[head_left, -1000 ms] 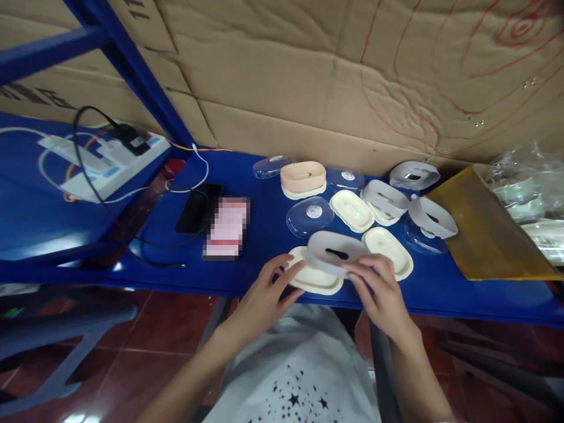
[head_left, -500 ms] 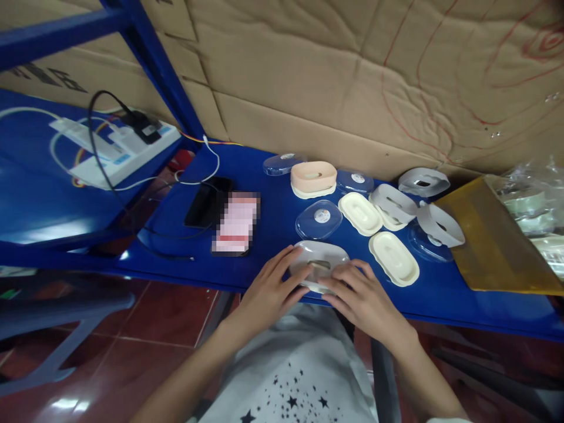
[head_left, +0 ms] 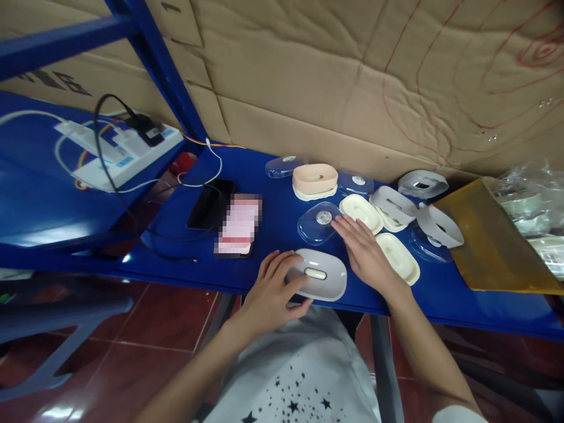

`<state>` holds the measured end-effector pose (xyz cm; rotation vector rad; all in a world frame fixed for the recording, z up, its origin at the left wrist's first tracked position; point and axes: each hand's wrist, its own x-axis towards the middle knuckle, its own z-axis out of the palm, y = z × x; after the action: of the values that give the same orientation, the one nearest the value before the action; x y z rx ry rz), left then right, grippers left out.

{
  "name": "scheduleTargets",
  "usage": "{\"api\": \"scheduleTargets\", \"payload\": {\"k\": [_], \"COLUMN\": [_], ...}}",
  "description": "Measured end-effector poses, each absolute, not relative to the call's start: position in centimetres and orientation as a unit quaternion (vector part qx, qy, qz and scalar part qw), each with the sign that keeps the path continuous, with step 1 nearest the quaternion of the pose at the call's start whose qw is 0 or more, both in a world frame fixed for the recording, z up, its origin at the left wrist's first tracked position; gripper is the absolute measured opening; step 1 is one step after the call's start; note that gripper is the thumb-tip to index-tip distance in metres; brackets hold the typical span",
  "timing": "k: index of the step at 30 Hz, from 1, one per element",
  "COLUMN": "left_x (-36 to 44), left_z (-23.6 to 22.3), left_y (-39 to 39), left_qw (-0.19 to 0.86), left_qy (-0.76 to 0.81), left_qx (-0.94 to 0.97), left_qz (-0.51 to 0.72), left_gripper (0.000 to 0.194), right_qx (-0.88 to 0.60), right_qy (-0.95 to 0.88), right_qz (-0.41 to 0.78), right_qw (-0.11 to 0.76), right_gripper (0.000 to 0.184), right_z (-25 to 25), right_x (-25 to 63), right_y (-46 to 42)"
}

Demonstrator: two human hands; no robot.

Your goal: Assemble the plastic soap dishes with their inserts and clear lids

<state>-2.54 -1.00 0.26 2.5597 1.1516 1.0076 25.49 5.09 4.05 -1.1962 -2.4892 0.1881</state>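
Note:
A grey oval box (head_left: 319, 274) with a cream slot in its top lies at the near edge of the blue table (head_left: 273, 235). My left hand (head_left: 271, 291) rests on its left end, fingers curled around it. My right hand (head_left: 363, 252) is stretched out flat, fingers apart, its fingertips at a clear oval lid (head_left: 318, 222) with a round sticker. Under and beside that hand lie two cream oval trays (head_left: 399, 257) (head_left: 361, 212).
A peach oval box (head_left: 314, 180), two more clear lids (head_left: 284, 165) (head_left: 356, 183) and grey sleeves (head_left: 423, 183) (head_left: 439, 225) (head_left: 392, 202) lie further back. Two phones (head_left: 210, 203) (head_left: 239, 224) and cables are on the left, a power strip (head_left: 127, 151) beyond. A yellow envelope (head_left: 489, 241) and plastic bags (head_left: 529, 205) are at right. Cardboard lines the back.
The grey sleeve was pressed down over the cream tray into one closed box. My right hand then let go and reached forward to the clear lid. My left hand stayed on the box.

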Motion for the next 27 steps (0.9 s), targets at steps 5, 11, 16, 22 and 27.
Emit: {"api": "scheduleTargets", "payload": {"k": [5, 11, 16, 22, 27], "left_x": [-2.6, -3.0, -3.5, -3.1, -2.6], "left_z": [0.6, 0.8, 1.3, 1.0, 0.6], "left_y": [-1.0, -1.0, -1.2, -1.1, -0.3], "left_qw": [0.086, 0.139, 0.222, 0.286, 0.302], "left_qy": [0.375, 0.356, 0.377, 0.425, 0.416], "left_qx": [0.861, 0.87, 0.856, 0.813, 0.804], "left_qz": [0.333, 0.31, 0.275, 0.276, 0.298], "left_gripper": [0.025, 0.037, 0.065, 0.089, 0.102], "right_qx": [-0.441, -0.465, -0.482, -0.487, -0.435], "right_qy": [-0.888, -0.866, -0.848, -0.804, -0.845], "right_qz": [0.031, 0.054, 0.024, 0.11, 0.136], "right_qw": [0.129, 0.174, 0.221, 0.323, 0.279], "right_gripper": [0.062, 0.039, 0.034, 0.033, 0.031], "right_z": [3.1, 3.3, 3.3, 4.1, 4.1], "right_x": [25.5, 27.3, 27.7, 25.6, 23.5], "right_y": [5.7, 2.8, 2.1, -0.4, -1.6]}}
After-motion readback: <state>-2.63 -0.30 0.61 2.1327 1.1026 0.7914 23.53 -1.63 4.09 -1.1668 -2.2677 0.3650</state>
